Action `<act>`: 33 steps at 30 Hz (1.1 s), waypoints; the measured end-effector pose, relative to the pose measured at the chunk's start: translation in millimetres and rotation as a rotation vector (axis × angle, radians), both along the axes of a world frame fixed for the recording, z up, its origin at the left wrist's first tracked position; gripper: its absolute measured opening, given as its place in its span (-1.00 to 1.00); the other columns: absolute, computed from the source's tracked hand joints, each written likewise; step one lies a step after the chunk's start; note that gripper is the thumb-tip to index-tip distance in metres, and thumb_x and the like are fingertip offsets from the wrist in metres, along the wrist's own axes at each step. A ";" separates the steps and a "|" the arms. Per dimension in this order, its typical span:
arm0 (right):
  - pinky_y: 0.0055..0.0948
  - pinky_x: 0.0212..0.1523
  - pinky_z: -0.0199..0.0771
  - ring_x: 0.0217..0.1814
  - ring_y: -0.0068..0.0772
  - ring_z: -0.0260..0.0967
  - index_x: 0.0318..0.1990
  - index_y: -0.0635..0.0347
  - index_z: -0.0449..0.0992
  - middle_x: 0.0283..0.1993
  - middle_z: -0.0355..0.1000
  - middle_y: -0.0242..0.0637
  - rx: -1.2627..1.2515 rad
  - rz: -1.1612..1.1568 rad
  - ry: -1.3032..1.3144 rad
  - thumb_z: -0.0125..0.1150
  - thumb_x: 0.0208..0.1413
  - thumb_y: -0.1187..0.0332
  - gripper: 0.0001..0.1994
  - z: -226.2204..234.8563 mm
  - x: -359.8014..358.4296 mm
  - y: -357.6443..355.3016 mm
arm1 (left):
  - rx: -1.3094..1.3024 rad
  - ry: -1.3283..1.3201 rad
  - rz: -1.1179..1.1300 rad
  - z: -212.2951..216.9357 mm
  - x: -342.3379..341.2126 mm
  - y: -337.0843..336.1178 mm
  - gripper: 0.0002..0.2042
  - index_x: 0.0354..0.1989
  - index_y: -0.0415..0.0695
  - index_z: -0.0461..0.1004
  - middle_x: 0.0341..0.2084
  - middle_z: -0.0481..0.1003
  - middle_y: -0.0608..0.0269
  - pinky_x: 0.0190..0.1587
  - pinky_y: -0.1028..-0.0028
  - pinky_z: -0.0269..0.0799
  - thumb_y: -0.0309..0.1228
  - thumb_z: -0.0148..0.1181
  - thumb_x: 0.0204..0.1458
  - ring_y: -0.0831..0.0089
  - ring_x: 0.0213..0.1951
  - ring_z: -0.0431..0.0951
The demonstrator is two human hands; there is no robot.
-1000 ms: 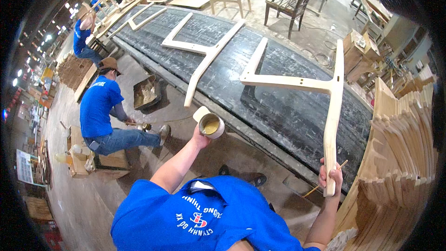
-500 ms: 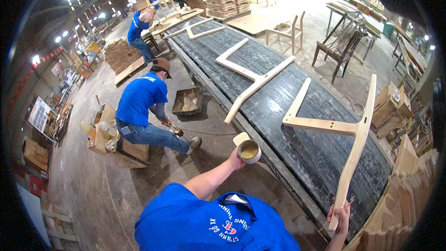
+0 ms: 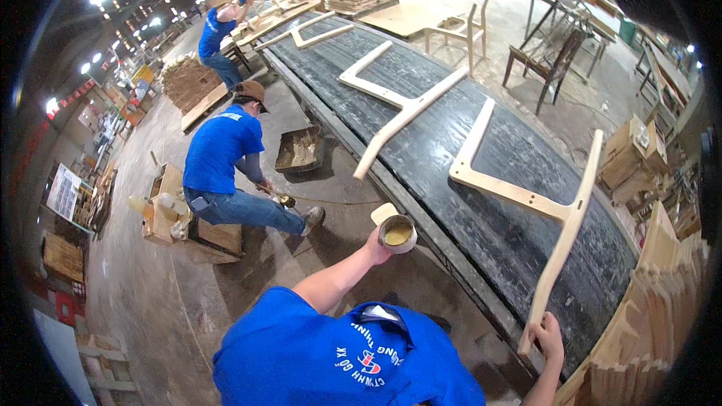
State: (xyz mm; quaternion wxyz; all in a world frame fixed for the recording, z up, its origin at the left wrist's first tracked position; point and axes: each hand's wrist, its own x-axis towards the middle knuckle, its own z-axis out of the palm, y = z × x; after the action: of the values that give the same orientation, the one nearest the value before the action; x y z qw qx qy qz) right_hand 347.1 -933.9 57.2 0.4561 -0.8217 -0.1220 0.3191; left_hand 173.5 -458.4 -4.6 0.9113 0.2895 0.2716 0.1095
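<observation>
My left hand (image 3: 378,247) grips a metal cup (image 3: 407,245) of yellowish-brown liquid (image 3: 398,234) beside the conveyor's near edge. A pale, rounded flat piece (image 3: 384,213) sticks out past the cup's far side; what it belongs to is unclear. With my right hand (image 3: 549,337), fingers closed, I hold the lower end of a long curved leg on a wooden chair side frame (image 3: 565,244). That frame lies on the dark conveyor belt (image 3: 496,271), its angled arm pointing away from me. Farther along the belt lies a similar chair side frame (image 3: 410,114).
A co-worker in blue (image 3: 226,146) bends at the conveyor's left side, near a black tray (image 3: 299,150) and a wooden crate (image 3: 169,218). Curved wooden parts (image 3: 639,316) stand stacked at the right. Another chair side frame (image 3: 312,36) lies farther up the belt.
My right hand has shifted up and regripped the leg's end; a thin stick seen in it earlier no longer shows. The nearest frame has turned slightly. The cup sits slightly higher in view.
</observation>
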 end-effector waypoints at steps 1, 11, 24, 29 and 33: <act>-0.42 -0.51 0.38 -0.59 -0.36 0.32 -0.36 0.32 0.33 -0.58 0.33 -0.19 -0.208 0.062 -0.161 0.02 -0.06 0.40 -0.84 -9.8 9.1 -13.4 | 0.002 0.025 -0.007 -2.9 2.2 -5.0 -0.70 -0.11 0.01 0.41 -0.17 0.48 0.35 -0.03 0.32 0.38 -0.19 -0.23 0.15 0.42 -0.09 0.46; -0.56 -0.50 0.19 -0.52 -0.60 0.18 -0.39 0.20 0.39 -0.53 0.26 -0.40 -0.154 -0.345 -0.495 -0.20 0.24 0.04 -0.59 78.8 70.5 -80.6 | -0.155 0.034 -0.166 -28.2 59.6 -68.9 -0.64 -0.07 -0.04 0.38 -0.13 0.46 0.24 -0.01 0.21 0.40 -0.11 -0.20 0.14 0.30 -0.07 0.47; -0.59 -0.31 0.39 -0.38 -0.58 0.37 -0.29 0.30 0.39 -0.42 0.43 -0.33 0.688 -0.022 -0.304 0.03 0.15 0.43 -0.90 42.8 53.9 130.6 | 0.228 0.100 -0.164 1.3 118.4 -102.6 -0.58 0.01 -0.16 0.30 -0.18 0.46 0.16 -0.27 0.24 0.52 -0.09 -0.28 0.20 0.32 -0.21 0.52; -0.64 -0.41 0.29 -0.41 -0.65 0.30 -0.31 0.28 0.40 -0.46 0.40 -0.36 0.624 0.128 -0.383 0.04 0.15 0.39 -0.87 23.2 71.6 199.8 | 0.331 0.067 -0.069 17.6 126.4 -78.4 -0.67 -0.08 -0.15 0.37 -0.25 0.49 0.29 -0.32 0.40 0.48 -0.16 -0.08 0.16 0.46 -0.26 0.52; -0.61 -0.43 0.27 -0.43 -0.62 0.29 -0.34 0.26 0.43 -0.46 0.41 -0.32 0.504 0.179 -0.362 0.03 0.15 0.39 -0.88 8.6 66.3 233.0 | 0.482 0.039 0.068 24.1 125.7 -45.2 -0.66 -0.06 -0.15 0.38 -0.29 0.49 0.33 -0.33 0.50 0.46 -0.16 0.01 0.13 0.56 -0.30 0.50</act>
State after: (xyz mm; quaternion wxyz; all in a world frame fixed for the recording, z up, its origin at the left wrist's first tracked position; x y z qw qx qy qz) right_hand 413.4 -700.9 65.8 0.5865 -0.7122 -0.3480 0.1664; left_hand 299.2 -503.6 19.5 0.8064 0.4912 0.2646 0.1962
